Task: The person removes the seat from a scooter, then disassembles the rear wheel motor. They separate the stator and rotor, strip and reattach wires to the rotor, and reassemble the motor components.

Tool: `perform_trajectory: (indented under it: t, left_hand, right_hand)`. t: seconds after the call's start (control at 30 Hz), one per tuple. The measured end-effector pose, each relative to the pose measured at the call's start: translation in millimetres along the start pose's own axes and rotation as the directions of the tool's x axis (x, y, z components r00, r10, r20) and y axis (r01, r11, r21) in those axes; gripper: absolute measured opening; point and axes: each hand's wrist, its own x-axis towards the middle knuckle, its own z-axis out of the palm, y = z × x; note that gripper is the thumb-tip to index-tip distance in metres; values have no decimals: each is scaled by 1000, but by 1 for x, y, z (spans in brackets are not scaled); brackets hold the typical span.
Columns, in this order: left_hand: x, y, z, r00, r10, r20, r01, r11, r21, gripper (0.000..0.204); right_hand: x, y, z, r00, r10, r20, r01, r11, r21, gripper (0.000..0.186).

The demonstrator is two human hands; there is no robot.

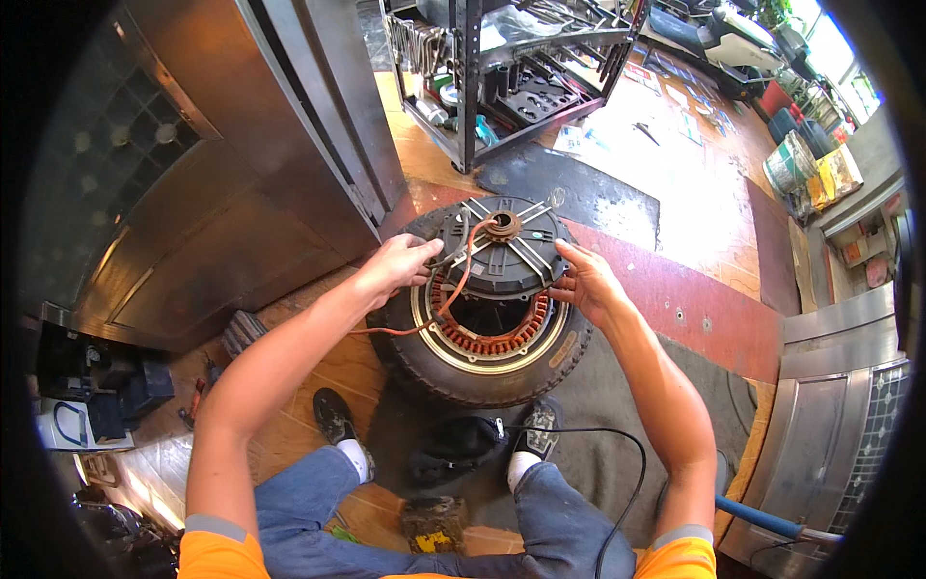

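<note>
A thick-treaded tyre [463,386] on a hub motor wheel lies flat on the floor between my feet. Its ring of copper windings [526,333] shows on the near side. Over the far part sits a round black motor cover [497,261] with pale metal ribs and a rusty central hub, tilted and off-centre. My left hand [397,267] pinches the cover's left rim, close to an orange-red cable [468,265] that runs off leftward. On the opposite rim, my right hand [588,278] has its thumb on top and fingers at the edge, partly hidden.
A black metal tool rack [468,87] stands ahead. Steel doors [222,183] rise at the left. A black pouch [458,449] and a black cord [617,434] lie by my feet, near a stained block [434,524]. A blue-handled pole [762,516] is at the lower right.
</note>
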Motion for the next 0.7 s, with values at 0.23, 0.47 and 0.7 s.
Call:
perform_trajectory:
  t: [0.23, 0.47, 0.7]
  left_hand:
    - [32, -5, -4, 997, -51, 62, 57, 994, -94, 35]
    - [23, -5, -17, 999, 15, 48, -2, 966, -257, 20]
    - [-15, -5, -41, 984, 172, 46, -151, 945, -291, 21]
  right_hand:
    - [15, 7, 1, 994, -61, 90, 41, 977, 211, 28]
    - [-2, -2, 11, 987, -119, 108, 95, 974, 206, 47]
    - [-21, -6, 25, 939, -266, 218, 233, 958, 166, 57]
